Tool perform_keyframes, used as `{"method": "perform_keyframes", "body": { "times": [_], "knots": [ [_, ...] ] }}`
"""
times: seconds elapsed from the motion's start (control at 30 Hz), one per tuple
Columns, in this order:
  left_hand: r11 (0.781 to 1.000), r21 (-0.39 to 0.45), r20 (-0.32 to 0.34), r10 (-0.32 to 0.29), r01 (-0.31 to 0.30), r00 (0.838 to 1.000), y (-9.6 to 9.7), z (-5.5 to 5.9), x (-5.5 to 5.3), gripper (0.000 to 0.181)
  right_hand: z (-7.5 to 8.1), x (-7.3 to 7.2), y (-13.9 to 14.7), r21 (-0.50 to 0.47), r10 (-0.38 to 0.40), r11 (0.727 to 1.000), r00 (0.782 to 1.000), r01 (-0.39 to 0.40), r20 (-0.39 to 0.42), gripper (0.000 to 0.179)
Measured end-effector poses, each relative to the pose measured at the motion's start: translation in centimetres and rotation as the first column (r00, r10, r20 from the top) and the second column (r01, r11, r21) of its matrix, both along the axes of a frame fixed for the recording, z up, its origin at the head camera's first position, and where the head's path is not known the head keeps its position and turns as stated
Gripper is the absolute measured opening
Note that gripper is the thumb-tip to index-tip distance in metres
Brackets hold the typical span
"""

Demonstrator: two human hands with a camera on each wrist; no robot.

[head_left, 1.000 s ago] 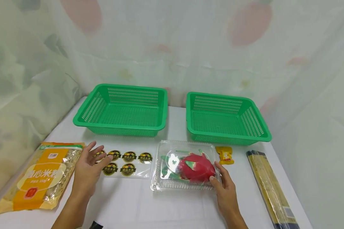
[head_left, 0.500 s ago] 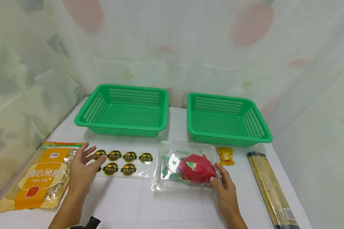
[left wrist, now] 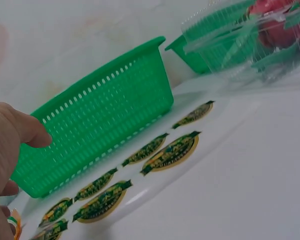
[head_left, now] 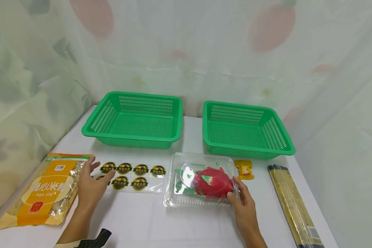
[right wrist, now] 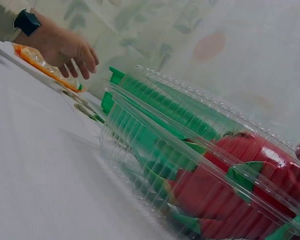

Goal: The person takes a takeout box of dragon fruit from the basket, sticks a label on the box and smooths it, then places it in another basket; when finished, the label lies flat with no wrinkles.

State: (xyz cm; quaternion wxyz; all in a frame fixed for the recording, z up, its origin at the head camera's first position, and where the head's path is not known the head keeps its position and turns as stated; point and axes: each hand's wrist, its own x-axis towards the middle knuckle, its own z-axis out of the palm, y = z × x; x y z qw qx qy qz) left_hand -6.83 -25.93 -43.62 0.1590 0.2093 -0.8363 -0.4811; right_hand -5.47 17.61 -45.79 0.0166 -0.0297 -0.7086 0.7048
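A clear plastic clamshell box [head_left: 201,202] lies on the white table with a red dragon fruit [head_left: 213,181] inside, its lid over it. My right hand [head_left: 245,208] grips the box's right end, thumb near the front corner and fingers at the side. In the right wrist view the box [right wrist: 124,107] stands close, one fingertip showing at its far edge. My left hand [head_left: 91,184] hovers with spread fingers over the left end of a clear sheet [head_left: 156,187] of round black-and-gold stickers. Nothing is held in it. Its fingers partly cover the leftmost stickers.
Two green plastic baskets [head_left: 139,139] stand along the back. An orange noodle bag [head_left: 43,193] lies at the left, close by my left hand. Right of the box are a small yellow packet [head_left: 244,169] and a long flat pack [head_left: 292,203].
My left hand has shifted slightly left and come lower over the sticker sheet, its fingers bending a little more. My right hand and the box have stayed put.
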Motion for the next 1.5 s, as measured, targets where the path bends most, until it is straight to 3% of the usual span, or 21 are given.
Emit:
{"method": "perform_keyframes", "body": {
  "times": [0.1,0.27,0.53,0.83,1.13,1.33,1.5],
  "knots": [
    [0.998,-0.06,0.005,0.011,-0.01,1.0,-0.3,-0.7,-0.2,0.086,0.0,0.0,0.0,0.002,-0.002,1.0,1.0,0.002,0.005,0.053],
    [0.996,-0.082,0.0,0.032,-0.032,0.999,-0.7,-2.1,-0.7,0.087,0.1,0.1,0.0,0.011,-0.004,1.0,1.0,0.004,0.01,0.054],
    [0.993,-0.113,0.086,0.051,-0.041,0.995,-0.9,-3.3,-1.1,0.09,0.1,0.1,0.0,0.01,-0.002,1.0,1.0,0.002,0.007,0.054],
    [0.992,-0.108,0.17,0.079,-0.061,0.982,-1.4,-3.2,-1.5,0.095,0.1,0.1,0.0,0.006,0.002,1.0,1.0,-0.002,-0.004,0.053],
    [0.978,-0.156,0.2,0.169,-0.139,0.965,-1.3,-2.9,-3.2,0.091,0.1,0.1,0.0,0.042,-0.002,0.999,1.0,0.001,0.009,0.052],
    [0.967,-0.198,0.184,0.195,-0.158,0.963,-1.3,-3.2,-3.8,0.089,0.2,0.2,-0.1,0.039,-0.016,0.999,1.0,0.015,0.018,0.053],
    [0.958,-0.214,0.134,0.22,-0.189,0.966,-1.2,-3.8,-4.1,0.084,0.3,0.1,0.0,0.037,-0.012,0.999,1.0,0.012,-0.004,0.053]
  ]
}}
